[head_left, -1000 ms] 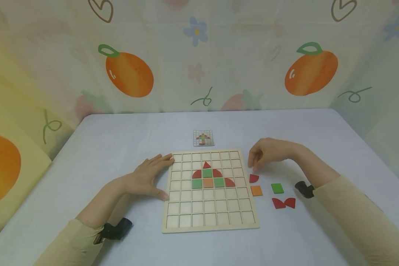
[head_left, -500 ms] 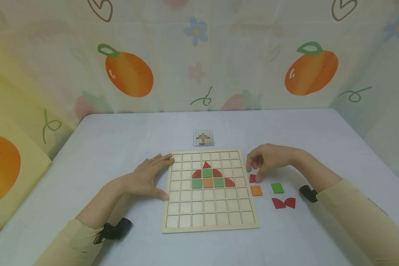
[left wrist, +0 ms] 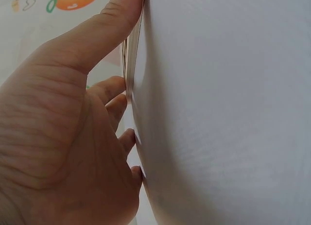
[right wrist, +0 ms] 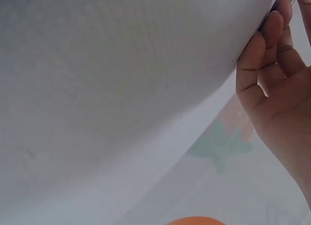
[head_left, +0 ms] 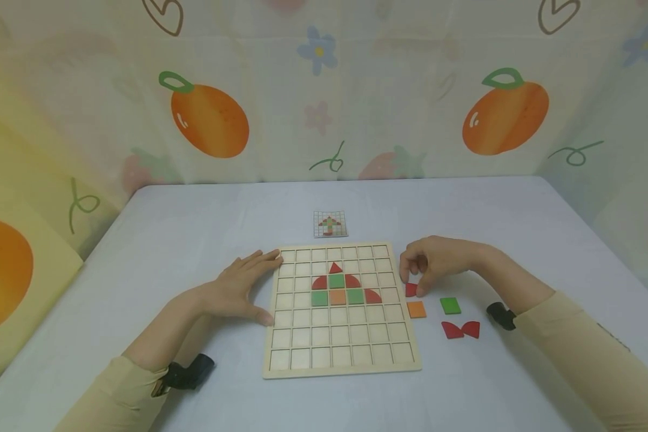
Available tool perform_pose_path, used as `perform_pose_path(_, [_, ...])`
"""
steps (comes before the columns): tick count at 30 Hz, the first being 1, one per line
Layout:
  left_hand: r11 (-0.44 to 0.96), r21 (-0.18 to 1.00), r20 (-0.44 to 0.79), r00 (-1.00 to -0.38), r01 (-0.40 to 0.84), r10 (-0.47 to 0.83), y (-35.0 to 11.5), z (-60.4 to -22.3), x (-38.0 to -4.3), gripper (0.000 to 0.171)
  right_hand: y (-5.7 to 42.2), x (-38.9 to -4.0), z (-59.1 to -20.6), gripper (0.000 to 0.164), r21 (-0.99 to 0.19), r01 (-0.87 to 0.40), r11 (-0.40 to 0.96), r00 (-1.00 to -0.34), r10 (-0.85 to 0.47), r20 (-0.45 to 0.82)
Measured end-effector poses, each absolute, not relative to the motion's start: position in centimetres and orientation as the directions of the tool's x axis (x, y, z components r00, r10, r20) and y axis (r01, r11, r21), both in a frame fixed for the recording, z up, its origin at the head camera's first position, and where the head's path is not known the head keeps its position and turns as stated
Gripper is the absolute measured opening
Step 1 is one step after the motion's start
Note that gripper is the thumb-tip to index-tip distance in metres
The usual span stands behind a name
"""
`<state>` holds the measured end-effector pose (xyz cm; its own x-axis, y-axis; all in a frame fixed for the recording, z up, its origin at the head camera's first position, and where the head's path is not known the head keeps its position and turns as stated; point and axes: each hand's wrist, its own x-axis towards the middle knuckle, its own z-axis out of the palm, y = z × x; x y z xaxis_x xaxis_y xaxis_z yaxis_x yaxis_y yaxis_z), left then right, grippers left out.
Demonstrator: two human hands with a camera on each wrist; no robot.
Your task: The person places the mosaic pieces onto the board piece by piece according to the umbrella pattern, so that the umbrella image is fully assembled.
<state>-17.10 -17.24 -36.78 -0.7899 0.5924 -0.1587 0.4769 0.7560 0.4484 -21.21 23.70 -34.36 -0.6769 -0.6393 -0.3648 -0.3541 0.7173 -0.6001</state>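
My left hand (head_left: 237, 291) rests beside the wooden grid board (head_left: 342, 373), fingers spread, fingertips and thumb at its left edge. The left wrist view shows the thumb and fingers along the board's edge (left wrist: 130, 69). At the board's right side, my right hand (head_left: 437, 259) has curled fingers and pinches a small red quarter-circle tile (head_left: 411, 290) between thumb and fingertips, low at the table. In the right wrist view the tile is hidden; the bent fingers (right wrist: 251, 64) show against the white tabletop. Red, green and orange tiles form a pattern in the board's cells.
An orange square tile (head_left: 417, 309) lies by the board's right edge. Farther right are a green square tile (head_left: 450, 306) and two red quarter-circle tiles (head_left: 471, 329). Behind the board lies a small pattern card (head_left: 330, 224). A printed curtain (head_left: 324, 108) hangs at the back.
My right hand has come down and slightly nearer, its thumb and fingers closing on the red quarter-circle tile. The left hand and the board have stayed put.
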Motion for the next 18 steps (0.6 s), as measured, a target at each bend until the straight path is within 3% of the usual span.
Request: perform_pose_path(18, [0.758,0.445,-0.158,-0.791,0.478,0.592,-17.15,-36.81,-17.22,0.111,23.26,-21.52,-33.97,0.017,-0.553,-0.377,0.743,-0.686,-0.625,-0.372])
